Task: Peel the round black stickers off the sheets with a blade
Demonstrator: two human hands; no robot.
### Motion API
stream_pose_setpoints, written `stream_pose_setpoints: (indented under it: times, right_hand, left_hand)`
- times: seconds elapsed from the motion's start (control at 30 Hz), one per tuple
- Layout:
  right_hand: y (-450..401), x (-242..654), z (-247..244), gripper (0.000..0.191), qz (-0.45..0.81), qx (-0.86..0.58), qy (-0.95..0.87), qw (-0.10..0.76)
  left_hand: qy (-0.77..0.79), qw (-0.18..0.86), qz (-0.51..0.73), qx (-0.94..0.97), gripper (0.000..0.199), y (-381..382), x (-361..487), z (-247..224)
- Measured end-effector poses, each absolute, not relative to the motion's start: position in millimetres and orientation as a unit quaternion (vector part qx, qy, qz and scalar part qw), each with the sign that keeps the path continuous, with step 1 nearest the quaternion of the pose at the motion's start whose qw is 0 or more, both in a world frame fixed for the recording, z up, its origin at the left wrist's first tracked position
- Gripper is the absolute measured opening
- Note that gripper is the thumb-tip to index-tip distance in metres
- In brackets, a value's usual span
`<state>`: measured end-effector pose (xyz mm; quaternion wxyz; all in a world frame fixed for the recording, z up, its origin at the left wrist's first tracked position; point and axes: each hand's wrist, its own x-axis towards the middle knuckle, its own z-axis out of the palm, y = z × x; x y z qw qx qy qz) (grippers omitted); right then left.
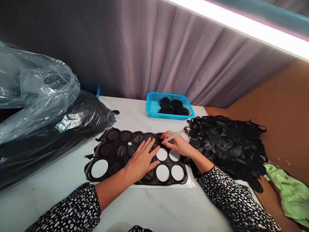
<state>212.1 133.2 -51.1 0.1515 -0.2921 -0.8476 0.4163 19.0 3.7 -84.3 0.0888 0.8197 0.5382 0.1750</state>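
A black sheet of fabric (113,158) with rows of stitched circles lies on the white table. Several of its circles are open and show white beneath, most of them at the right end. My left hand (142,158) rests flat on the middle of the sheet, fingers spread. Near the sheet's far right corner, my right hand (177,145) grips a slim white pen-like tool (174,136) that slants up and to the right. Its tip is hidden at my fingertips, over a circle in the far row.
Behind the sheet stands a blue plastic basket (148,109) with round black pieces (177,105) in it. A heap of black cut fabric (229,145) lies to the right, near a green cloth (287,190). On the left is a black bundle (79,119) under clear plastic (48,80).
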Motion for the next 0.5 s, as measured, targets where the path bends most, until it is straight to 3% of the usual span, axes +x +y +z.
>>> stream_pose_setpoints:
  times: [0.5]
  right_hand:
    - [136, 209, -40, 0.014, 0.382, -0.274, -0.876, 0.107]
  left_hand:
    - [0.538, 0.085, 0.174, 0.821, 0.053, 4, 19, -83]
